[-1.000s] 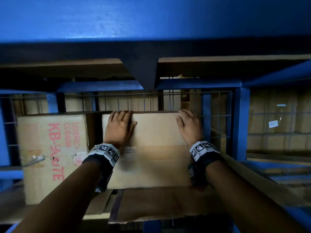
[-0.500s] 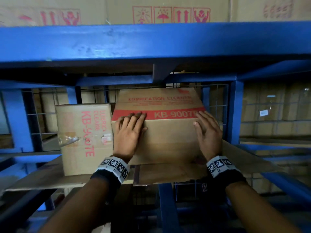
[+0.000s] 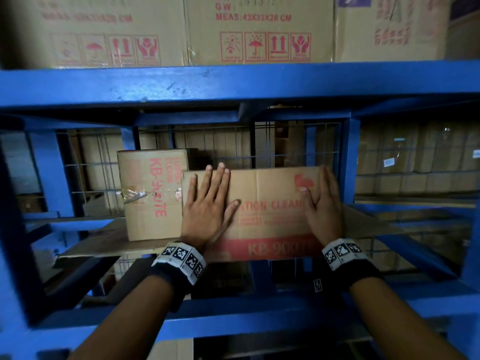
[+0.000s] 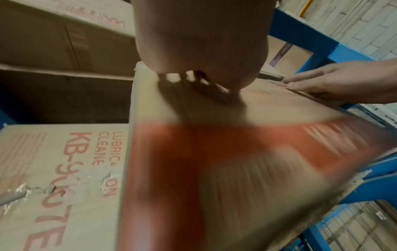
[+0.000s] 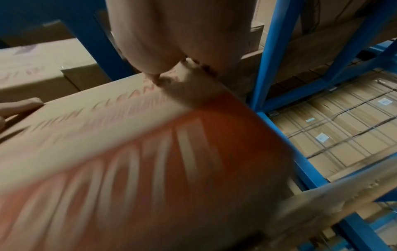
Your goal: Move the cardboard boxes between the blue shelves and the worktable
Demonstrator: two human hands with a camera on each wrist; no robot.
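A cardboard box with red "KB-9007E" lettering on a red band sits on the blue shelf's lower level, its printed face toward me. My left hand lies flat on the left half of that face with its fingers spread and straight. My right hand presses flat along the box's right edge, thumb on the face. In the left wrist view the box is blurred under my palm. The right wrist view shows the same box, also blurred, under my right hand.
A second, similar box stands just left, touching the first. A loose cardboard sheet lines the shelf. A blue upright stands close to the box's right edge. Wire mesh closes the back. Larger boxes fill the level above.
The box has turned so its printed face and red band now face me, and both hands have shifted onto that face. The view has drawn back and up, showing the upper shelf's boxes.
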